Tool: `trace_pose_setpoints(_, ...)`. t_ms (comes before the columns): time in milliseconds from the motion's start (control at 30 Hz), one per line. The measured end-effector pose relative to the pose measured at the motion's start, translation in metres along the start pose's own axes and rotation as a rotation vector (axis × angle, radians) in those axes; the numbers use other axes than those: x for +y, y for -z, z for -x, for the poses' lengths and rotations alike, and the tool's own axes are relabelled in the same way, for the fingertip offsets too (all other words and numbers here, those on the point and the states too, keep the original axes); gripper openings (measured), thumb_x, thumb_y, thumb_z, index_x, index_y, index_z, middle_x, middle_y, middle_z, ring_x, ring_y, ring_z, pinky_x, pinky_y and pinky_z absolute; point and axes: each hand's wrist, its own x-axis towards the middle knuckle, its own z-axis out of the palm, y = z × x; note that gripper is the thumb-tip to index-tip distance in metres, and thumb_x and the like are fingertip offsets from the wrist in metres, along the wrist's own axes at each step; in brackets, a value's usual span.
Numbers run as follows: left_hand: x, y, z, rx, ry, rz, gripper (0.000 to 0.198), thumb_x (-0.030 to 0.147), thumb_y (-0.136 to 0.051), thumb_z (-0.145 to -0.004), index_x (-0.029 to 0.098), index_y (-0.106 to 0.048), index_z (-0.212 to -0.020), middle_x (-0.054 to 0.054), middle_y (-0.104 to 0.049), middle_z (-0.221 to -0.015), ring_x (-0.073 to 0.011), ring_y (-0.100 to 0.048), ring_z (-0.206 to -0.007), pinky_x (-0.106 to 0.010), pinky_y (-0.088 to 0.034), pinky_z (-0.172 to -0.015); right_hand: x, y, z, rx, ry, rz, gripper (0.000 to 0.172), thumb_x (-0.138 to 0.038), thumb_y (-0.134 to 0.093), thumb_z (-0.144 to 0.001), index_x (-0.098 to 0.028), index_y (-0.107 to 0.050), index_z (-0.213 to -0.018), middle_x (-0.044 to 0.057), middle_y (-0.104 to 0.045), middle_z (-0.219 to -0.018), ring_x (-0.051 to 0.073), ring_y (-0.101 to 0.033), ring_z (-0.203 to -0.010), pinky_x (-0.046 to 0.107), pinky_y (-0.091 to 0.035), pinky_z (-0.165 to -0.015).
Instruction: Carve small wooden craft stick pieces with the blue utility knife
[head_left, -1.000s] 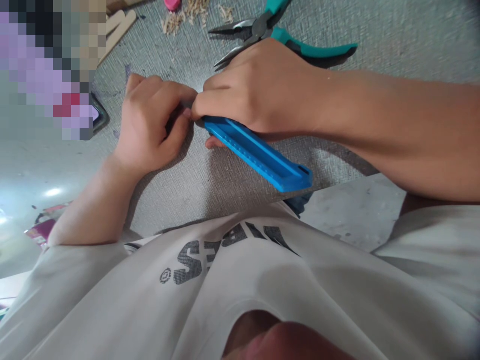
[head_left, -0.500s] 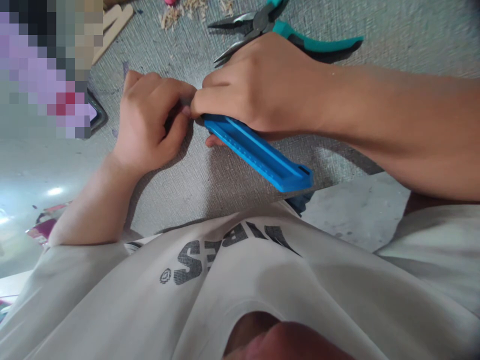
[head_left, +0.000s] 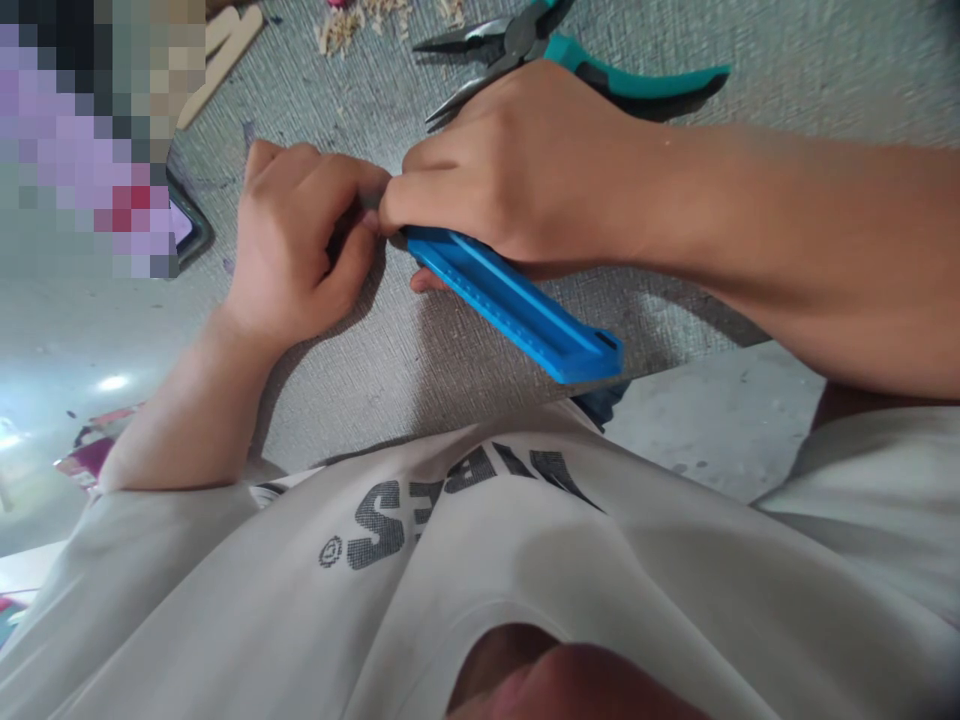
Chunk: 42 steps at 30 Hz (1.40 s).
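My right hand (head_left: 495, 170) is closed around the front end of a blue utility knife (head_left: 510, 305). The knife's handle slants down to the right, towards my body, and its blade is hidden by my fingers. My left hand (head_left: 300, 235) is closed just to the left, thumb and forefinger pinched together close to my right fingertips. Whatever lies in that pinch is too covered to make out. Behind my right hand lies a pair of long-nose pliers (head_left: 523, 40) with teal and black handles, jaws spread.
Wood shavings (head_left: 341, 28) lie at the far edge of view. Flat wooden craft sticks (head_left: 221, 75) rest at the upper left, near a dark-edged object (head_left: 196, 232) partly blurred out. The grey textured table (head_left: 345, 390) ends close to my shirt.
Both hands and the utility knife hold nearly the same pose. The view has shifted very slightly.
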Motion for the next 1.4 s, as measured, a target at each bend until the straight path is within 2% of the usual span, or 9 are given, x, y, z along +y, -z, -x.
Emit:
trace_pose_setpoints(267,0.003,0.001,0.0,-0.003,-0.005,0.014,0.06,0.067,-0.039,-0.125,0.028,-0.082,-0.138,-0.004,-0.078,-0.107,-0.0189,-0.078,-0.115,-0.049,-0.059,-0.115,0.001,-0.003,0.001,0.068,0.029,0.022,0.1,-0.087,0.002,-0.12,-0.022,-0.063,-0.159,0.006,-0.078,-0.125,0.035,-0.089,-0.11,0.045,-0.063,-0.082)
trace_pose_setpoints(433,0.004,0.002,-0.001,0.012,-0.009,-0.01,0.052,0.063,-0.045,-0.124,0.029,-0.083,-0.134,-0.005,-0.082,-0.105,-0.0185,-0.079,-0.111,-0.049,-0.059,-0.105,-0.003,0.007,-0.001,-0.066,-0.017,0.03,0.087,-0.086,-0.013,-0.123,-0.023,-0.057,-0.164,0.007,-0.078,-0.135,0.042,-0.09,-0.123,0.05,-0.07,-0.089)
trace_pose_setpoints(533,0.004,0.002,-0.002,0.022,-0.016,-0.019,0.052,0.063,-0.045,-0.123,0.029,-0.083,-0.134,-0.006,-0.082,-0.103,-0.0193,-0.079,-0.11,-0.049,-0.059,-0.104,-0.003,0.009,-0.002,-0.086,-0.023,0.031,0.082,-0.084,-0.021,-0.124,-0.023,-0.056,-0.165,0.008,-0.078,-0.136,0.044,-0.09,-0.125,0.051,-0.07,-0.089)
trace_pose_setpoints(700,0.007,0.002,0.0,0.029,-0.005,-0.027,0.052,0.063,-0.045,-0.123,0.03,-0.084,-0.134,-0.005,-0.079,-0.1,-0.0185,-0.078,-0.108,-0.048,-0.06,-0.105,-0.002,0.006,-0.001,-0.025,-0.013,-0.005,0.087,-0.082,-0.013,-0.124,-0.021,-0.062,-0.163,0.008,-0.079,-0.131,0.041,-0.09,-0.124,0.051,-0.07,-0.09)
trace_pose_setpoints(833,0.007,0.004,0.001,0.016,0.01,-0.021,0.056,0.066,-0.043,-0.124,0.028,-0.083,-0.135,-0.004,-0.078,-0.102,-0.0168,-0.08,-0.11,-0.046,-0.062,-0.11,-0.002,0.006,0.001,0.0,-0.004,-0.027,0.084,-0.078,-0.016,-0.125,-0.02,-0.065,-0.162,0.008,-0.079,-0.13,0.041,-0.089,-0.122,0.052,-0.069,-0.09)
trace_pose_setpoints(967,0.005,0.004,0.001,0.017,0.021,0.005,0.061,0.07,-0.044,-0.124,0.024,-0.082,-0.133,-0.004,-0.075,-0.1,-0.0171,-0.081,-0.112,-0.046,-0.062,-0.111,-0.004,0.009,0.0,-0.107,-0.061,-0.062,0.075,-0.065,-0.018,-0.127,-0.022,-0.062,-0.169,0.009,-0.078,-0.14,0.044,-0.087,-0.135,0.056,-0.07,-0.098)
trace_pose_setpoints(1067,0.006,0.003,0.0,0.017,0.007,-0.005,0.058,0.067,-0.043,-0.124,0.025,-0.081,-0.136,-0.004,-0.075,-0.101,-0.0188,-0.082,-0.113,-0.047,-0.061,-0.109,-0.006,0.011,-0.001,-0.149,-0.088,-0.082,0.072,-0.063,-0.02,-0.127,-0.024,-0.06,-0.173,0.01,-0.078,-0.144,0.048,-0.085,-0.141,0.062,-0.071,-0.104)
trace_pose_setpoints(1300,0.008,0.004,0.0,-0.018,0.008,-0.031,0.058,0.066,-0.039,-0.125,0.026,-0.079,-0.139,-0.005,-0.075,-0.105,-0.02,-0.081,-0.115,-0.049,-0.058,-0.11,-0.007,0.012,-0.002,-0.143,-0.08,-0.054,0.069,-0.06,-0.019,-0.127,-0.025,-0.06,-0.169,0.01,-0.078,-0.139,0.047,-0.087,-0.137,0.061,-0.072,-0.099)
trace_pose_setpoints(1400,0.009,0.004,-0.001,-0.04,0.017,-0.003,0.057,0.065,-0.038,-0.125,0.027,-0.078,-0.141,-0.005,-0.076,-0.109,-0.0208,-0.08,-0.119,-0.051,-0.057,-0.115,-0.006,0.011,-0.001,-0.103,-0.05,-0.022,0.069,-0.061,-0.018,-0.126,-0.023,-0.061,-0.165,0.008,-0.078,-0.133,0.044,-0.088,-0.129,0.055,-0.071,-0.093)
